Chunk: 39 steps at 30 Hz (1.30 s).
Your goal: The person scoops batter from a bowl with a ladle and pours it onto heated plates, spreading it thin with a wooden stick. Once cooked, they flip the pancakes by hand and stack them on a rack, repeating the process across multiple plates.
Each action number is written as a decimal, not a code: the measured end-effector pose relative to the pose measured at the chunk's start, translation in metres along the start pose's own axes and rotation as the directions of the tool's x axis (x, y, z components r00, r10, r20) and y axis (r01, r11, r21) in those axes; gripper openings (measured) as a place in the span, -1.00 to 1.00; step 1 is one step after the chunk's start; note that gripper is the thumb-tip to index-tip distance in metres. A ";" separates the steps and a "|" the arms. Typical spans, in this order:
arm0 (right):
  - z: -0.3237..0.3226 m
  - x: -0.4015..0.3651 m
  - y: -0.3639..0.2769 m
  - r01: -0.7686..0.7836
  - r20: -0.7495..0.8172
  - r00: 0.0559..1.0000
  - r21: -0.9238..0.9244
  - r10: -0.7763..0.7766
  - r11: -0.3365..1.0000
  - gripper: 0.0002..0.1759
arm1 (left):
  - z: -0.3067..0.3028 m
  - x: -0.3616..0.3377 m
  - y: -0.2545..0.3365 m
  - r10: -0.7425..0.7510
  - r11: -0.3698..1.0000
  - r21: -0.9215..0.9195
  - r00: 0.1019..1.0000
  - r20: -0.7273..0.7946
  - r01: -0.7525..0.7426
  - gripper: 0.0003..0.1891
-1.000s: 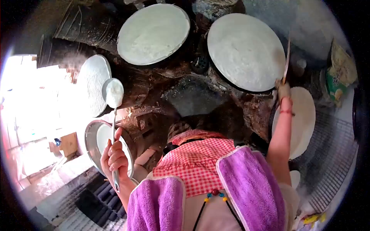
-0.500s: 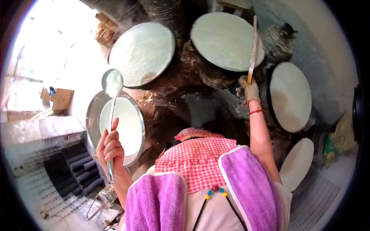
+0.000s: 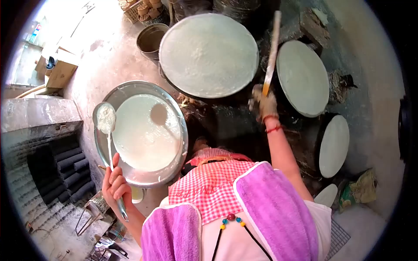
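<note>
My left hand is wrapped round the handle of a metal ladle, whose bowl is coated in white batter and sits over the left rim of a wide metal basin. White liquid fills much of that basin. My right hand, in a soiled glove, grips a long flat stick pointing up and away. The stick stands between a large round white-coated pan and a second one on the right.
Another round pan stands farther right, with part of one more below it. A metal bucket is behind the basin. Dark cylinders are stacked at the left, near a cardboard box. A sack lies at the right.
The view has turned left, so the basin and pans appear farther right and larger. The ladle, still in my left hand, is now lower and left in view; my right hand still holds the stick.
</note>
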State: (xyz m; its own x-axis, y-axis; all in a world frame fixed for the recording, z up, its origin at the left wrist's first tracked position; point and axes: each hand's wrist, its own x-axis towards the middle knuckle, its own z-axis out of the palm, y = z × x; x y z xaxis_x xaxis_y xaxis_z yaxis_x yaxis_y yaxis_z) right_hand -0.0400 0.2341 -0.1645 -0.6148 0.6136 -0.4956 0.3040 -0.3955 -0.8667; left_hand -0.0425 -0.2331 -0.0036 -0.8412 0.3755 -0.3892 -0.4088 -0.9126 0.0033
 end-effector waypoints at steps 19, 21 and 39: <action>0.244 -0.039 0.062 0.077 0.728 0.674 -0.239 0.127 0.968 -0.64 | -0.029 -0.041 0.021 -0.094 0.994 0.033 0.980 -0.178 0.101 -0.52; 0.237 -0.049 0.030 0.205 0.712 0.701 -0.234 0.024 0.950 -0.68 | -0.024 -0.039 0.019 -0.202 0.968 0.130 0.973 -0.115 0.216 -0.49; -0.324 -0.406 0.167 0.252 -0.943 0.267 0.268 0.199 0.930 -0.67 | 0.033 0.110 -0.285 -0.935 -0.114 0.687 0.156 -0.318 0.718 -0.49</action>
State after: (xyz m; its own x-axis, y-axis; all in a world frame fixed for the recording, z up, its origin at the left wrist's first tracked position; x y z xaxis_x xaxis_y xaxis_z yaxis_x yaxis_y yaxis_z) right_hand 0.4958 0.1402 -0.1264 0.5825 0.7296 -0.3583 -0.0673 -0.3960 -0.9158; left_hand -0.0308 0.0734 -0.0169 0.3637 0.8605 -0.3568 -0.8004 0.4847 0.3528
